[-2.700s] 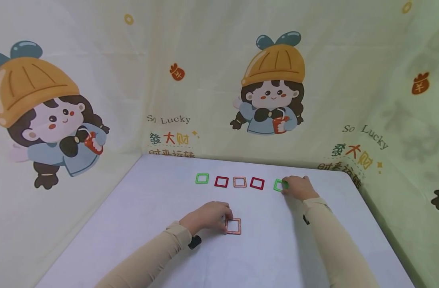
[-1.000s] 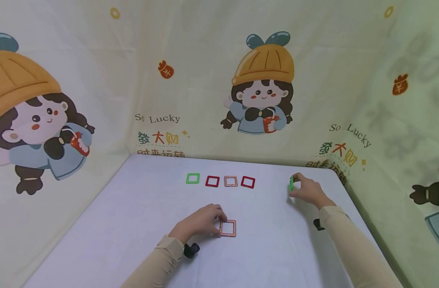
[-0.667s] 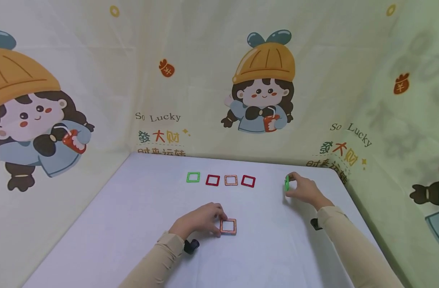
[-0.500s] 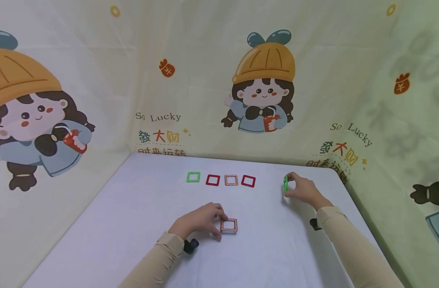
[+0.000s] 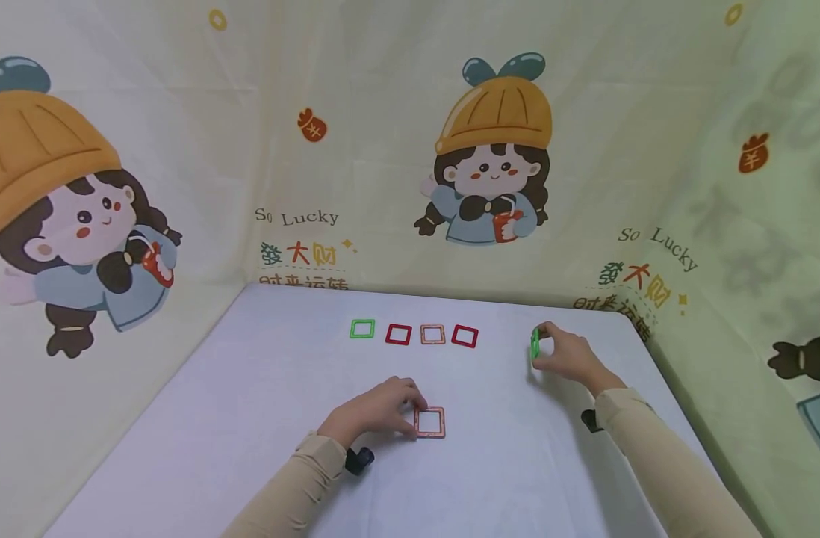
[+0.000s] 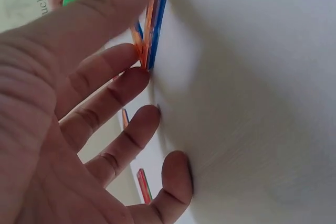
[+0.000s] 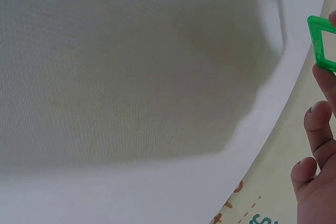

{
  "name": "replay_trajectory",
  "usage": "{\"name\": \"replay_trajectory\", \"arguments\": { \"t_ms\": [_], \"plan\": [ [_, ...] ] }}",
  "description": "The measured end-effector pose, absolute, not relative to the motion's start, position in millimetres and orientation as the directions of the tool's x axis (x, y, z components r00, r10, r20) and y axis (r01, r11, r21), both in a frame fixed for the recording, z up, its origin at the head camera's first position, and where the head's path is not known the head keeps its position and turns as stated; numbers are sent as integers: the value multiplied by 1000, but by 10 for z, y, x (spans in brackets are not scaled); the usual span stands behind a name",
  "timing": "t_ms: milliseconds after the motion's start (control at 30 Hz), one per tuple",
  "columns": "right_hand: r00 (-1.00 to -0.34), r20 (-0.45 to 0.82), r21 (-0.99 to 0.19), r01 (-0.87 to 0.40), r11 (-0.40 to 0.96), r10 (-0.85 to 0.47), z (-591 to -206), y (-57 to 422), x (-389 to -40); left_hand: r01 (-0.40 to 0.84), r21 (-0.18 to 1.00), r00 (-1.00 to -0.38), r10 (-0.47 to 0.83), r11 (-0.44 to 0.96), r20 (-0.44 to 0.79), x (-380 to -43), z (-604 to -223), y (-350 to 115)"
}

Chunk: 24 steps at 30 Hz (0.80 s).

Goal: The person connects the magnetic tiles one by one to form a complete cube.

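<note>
My left hand (image 5: 378, 407) holds an orange square frame, like a magnetic tile (image 5: 443, 423), by its left edge, thumb at the near corner and fingers at the far one. In the left wrist view this orange tile (image 6: 137, 35) has a blue layer along its table side; whether that is a second tile I cannot tell. Farther right, my right hand (image 5: 571, 357) pinches a green square tile (image 5: 535, 344) and keeps it on edge above the table. In the right wrist view the green tile (image 7: 316, 40) is cut off by the frame.
A row along the back of the white table (image 5: 282, 388) has a green tile (image 5: 353, 329), a red tile (image 5: 387, 334), an orange tile (image 5: 423, 335) and another red tile (image 5: 455, 335). Printed cloth (image 5: 383, 164) encloses the back and sides.
My right hand has lifted the green tile from the row's right end and turned it on edge. My left thumb came slightly off the orange tile, then returned to its corner.
</note>
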State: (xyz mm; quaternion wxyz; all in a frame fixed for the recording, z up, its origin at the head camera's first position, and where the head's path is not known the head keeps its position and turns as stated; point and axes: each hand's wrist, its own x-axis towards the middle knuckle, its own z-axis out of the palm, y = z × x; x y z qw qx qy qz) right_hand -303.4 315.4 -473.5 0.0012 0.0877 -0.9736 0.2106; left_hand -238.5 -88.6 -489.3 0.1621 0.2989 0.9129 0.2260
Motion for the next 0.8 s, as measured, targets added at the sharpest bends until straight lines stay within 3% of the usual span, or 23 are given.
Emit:
{"name": "replay_trajectory", "arguments": {
  "t_ms": [800],
  "plan": [
    [-985,28,-473,-161,867,-167,-4728,3071,-2925,478,481,-787,602,735,-138,-2333,-4912,-880]
  ]
}}
